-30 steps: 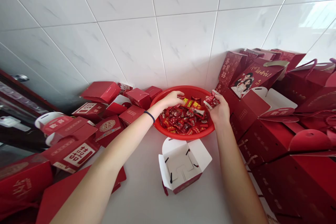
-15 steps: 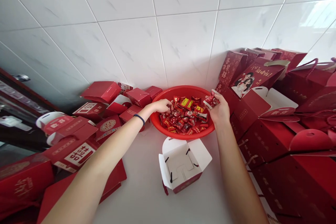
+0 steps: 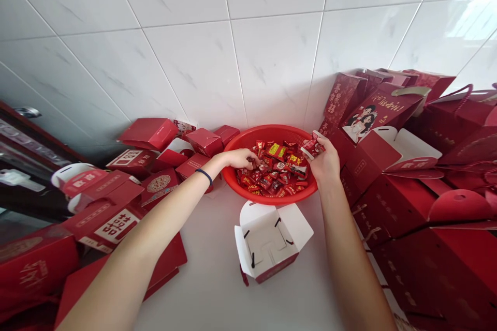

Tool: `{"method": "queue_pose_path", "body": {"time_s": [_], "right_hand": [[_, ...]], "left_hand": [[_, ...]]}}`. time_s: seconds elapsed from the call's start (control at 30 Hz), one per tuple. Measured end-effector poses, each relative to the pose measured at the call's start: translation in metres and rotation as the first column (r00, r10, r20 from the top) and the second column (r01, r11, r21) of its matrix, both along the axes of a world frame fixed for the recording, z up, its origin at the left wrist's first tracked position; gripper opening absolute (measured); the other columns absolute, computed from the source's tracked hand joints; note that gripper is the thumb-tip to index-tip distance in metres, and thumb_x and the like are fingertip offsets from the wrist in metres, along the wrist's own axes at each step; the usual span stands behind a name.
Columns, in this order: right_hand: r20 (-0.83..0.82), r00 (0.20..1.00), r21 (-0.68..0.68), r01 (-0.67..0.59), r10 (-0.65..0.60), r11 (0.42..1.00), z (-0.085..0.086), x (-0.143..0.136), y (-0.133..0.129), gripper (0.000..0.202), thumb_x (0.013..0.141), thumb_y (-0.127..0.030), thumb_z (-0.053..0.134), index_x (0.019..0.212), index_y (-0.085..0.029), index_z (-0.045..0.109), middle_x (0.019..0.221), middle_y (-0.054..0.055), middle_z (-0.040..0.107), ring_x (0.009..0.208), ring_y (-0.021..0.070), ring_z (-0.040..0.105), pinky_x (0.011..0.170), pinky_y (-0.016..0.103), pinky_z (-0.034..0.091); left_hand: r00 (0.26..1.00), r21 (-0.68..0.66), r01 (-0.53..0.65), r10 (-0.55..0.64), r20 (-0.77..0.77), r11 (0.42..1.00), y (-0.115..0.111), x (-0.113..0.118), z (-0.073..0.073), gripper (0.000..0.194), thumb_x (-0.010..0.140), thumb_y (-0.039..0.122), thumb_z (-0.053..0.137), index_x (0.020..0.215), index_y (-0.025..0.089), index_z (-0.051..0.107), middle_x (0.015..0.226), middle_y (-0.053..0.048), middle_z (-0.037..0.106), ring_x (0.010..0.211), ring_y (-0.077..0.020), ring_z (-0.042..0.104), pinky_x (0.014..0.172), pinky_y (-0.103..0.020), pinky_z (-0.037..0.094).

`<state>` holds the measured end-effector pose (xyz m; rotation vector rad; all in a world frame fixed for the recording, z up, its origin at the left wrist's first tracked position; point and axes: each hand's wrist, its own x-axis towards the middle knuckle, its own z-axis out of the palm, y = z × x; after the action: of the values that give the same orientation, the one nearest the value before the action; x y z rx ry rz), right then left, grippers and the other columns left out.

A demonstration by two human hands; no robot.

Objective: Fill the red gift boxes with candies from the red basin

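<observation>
A red plastic basket point(image 3: 233, 189) stands against the wall, holding many wrapped candies point(image 3: 276, 178) in red and yellow. My left hand point(image 3: 240, 159), with a dark band at the wrist, reaches into its left side. Its fingers are closed at the candies, pinching a red wrapped candy point(image 3: 254, 162). Over the basket's right rim, my right hand point(image 3: 325, 161) is closed around red-and-white candy packets point(image 3: 312, 147); how many is hard to tell. In front of the basket sits an open box point(image 3: 272, 248), white inside and dark red outside, with black cord ends showing inside.
Red gift boxes point(image 3: 112, 212) crowd the left side. Taller stacks of red boxes point(image 3: 415, 207) rise close beside my right arm, some with open flaps. A white tiled wall point(image 3: 272, 72) bounds the back of the grey table point(image 3: 209, 289).
My left hand has shifted slightly right and down among the candies, its fingers now drawn together on one. My right hand stays almost in place, still holding its packets.
</observation>
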<state>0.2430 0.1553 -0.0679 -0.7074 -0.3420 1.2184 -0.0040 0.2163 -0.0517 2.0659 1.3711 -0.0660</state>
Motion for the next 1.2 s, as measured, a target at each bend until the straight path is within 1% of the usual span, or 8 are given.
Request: {"method": "queue_pose_path", "body": {"time_s": [0.13, 0.27, 0.57, 0.83, 0.93, 1.07, 1.13, 1.2], "right_hand": [[-0.010, 1.000, -0.017, 0.003, -0.004, 1.000, 0.002, -0.001, -0.002, 0.017, 0.072, -0.016, 0.058, 0.085, -0.020, 0.068, 0.067, -0.004, 0.067, 0.062, 0.0118, 0.065, 0.054, 0.021, 0.052], [0.000, 1.000, -0.018, -0.004, 0.004, 1.000, 0.001, 0.000, 0.000, 0.018, 0.073, -0.016, 0.058, 0.087, -0.021, 0.068, 0.068, -0.004, 0.067, 0.063, 0.0122, 0.065, 0.055, 0.022, 0.053], [0.009, 1.000, -0.031, -0.005, 0.005, 1.000, 0.003, -0.001, -0.002, 0.018, 0.073, -0.016, 0.058, 0.087, -0.021, 0.067, 0.067, -0.005, 0.067, 0.063, 0.0117, 0.065, 0.053, 0.020, 0.052], [0.015, 1.000, -0.032, -0.005, 0.006, 0.999, 0.004, -0.002, -0.003, 0.016, 0.071, -0.017, 0.059, 0.084, -0.021, 0.067, 0.068, -0.004, 0.068, 0.062, 0.0117, 0.064, 0.053, 0.021, 0.052], [0.014, 1.000, -0.049, 0.001, 0.000, 0.999, 0.007, -0.003, -0.004, 0.016, 0.071, -0.017, 0.058, 0.084, -0.021, 0.067, 0.067, -0.004, 0.067, 0.062, 0.0116, 0.064, 0.053, 0.021, 0.052], [0.022, 1.000, -0.066, -0.002, 0.003, 0.998, 0.011, -0.006, -0.007, 0.016, 0.071, -0.017, 0.058, 0.083, -0.022, 0.067, 0.064, -0.005, 0.067, 0.060, 0.0114, 0.063, 0.053, 0.020, 0.052], [0.017, 1.000, -0.069, 0.003, -0.002, 0.998, 0.012, -0.006, -0.008, 0.016, 0.071, -0.016, 0.058, 0.083, -0.021, 0.067, 0.063, -0.005, 0.066, 0.060, 0.0114, 0.063, 0.053, 0.020, 0.052], [0.006, 1.000, -0.072, 0.001, -0.001, 0.997, 0.012, -0.006, -0.009, 0.018, 0.071, -0.016, 0.057, 0.084, -0.021, 0.068, 0.063, -0.005, 0.066, 0.060, 0.0110, 0.064, 0.053, 0.019, 0.052]], "left_hand": [[0.999, 0.083, 0.030, -0.029, -0.012, 0.996, -0.002, -0.007, 0.011, 0.041, 0.070, 0.017, 0.064, 0.109, 0.023, 0.075, 0.110, -0.002, 0.076, 0.089, -0.0185, 0.068, 0.074, -0.020, 0.048], [0.990, 0.124, 0.096, -0.081, -0.117, 0.988, -0.002, -0.010, 0.015, 0.032, 0.069, 0.017, 0.066, 0.098, 0.023, 0.078, 0.098, -0.001, 0.077, 0.082, -0.0186, 0.068, 0.071, -0.021, 0.047], [0.937, 0.153, 0.159, -0.100, -0.334, 0.975, -0.018, 0.003, 0.003, 0.029, 0.064, 0.010, 0.071, 0.089, 0.023, 0.079, 0.092, -0.007, 0.076, 0.088, -0.0266, 0.068, 0.075, -0.028, 0.049], [0.901, 0.166, 0.168, -0.083, -0.426, 0.972, -0.021, 0.006, -0.001, 0.035, 0.071, 0.011, 0.062, 0.102, 0.018, 0.076, 0.107, -0.016, 0.075, 0.095, -0.0313, 0.069, 0.076, -0.033, 0.052], [0.901, 0.132, 0.191, -0.120, -0.417, 0.973, -0.022, 0.008, -0.005, 0.042, 0.069, 0.008, 0.061, 0.107, 0.017, 0.077, 0.106, -0.016, 0.076, 0.095, -0.0307, 0.069, 0.080, -0.032, 0.051], [0.921, 0.074, 0.244, -0.207, -0.330, 0.967, -0.030, 0.009, -0.004, 0.061, 0.069, 0.005, 0.062, 0.127, 0.022, 0.071, 0.122, -0.011, 0.074, 0.105, -0.0282, 0.067, 0.089, -0.029, 0.049], [0.922, 0.006, 0.291, -0.279, -0.269, 0.957, -0.033, 0.011, -0.002, 0.058, 0.071, 0.007, 0.063, 0.124, 0.026, 0.073, 0.120, -0.003, 0.076, 0.101, -0.0228, 0.069, 0.085, -0.024, 0.050], [0.946, -0.069, 0.299, -0.305, -0.106, 0.952, -0.034, 0.013, -0.002, 0.046, 0.071, 0.008, 0.064, 0.111, 0.026, 0.079, 0.108, 0.001, 0.079, 0.089, -0.0179, 0.071, 0.077, -0.020, 0.050]]}}
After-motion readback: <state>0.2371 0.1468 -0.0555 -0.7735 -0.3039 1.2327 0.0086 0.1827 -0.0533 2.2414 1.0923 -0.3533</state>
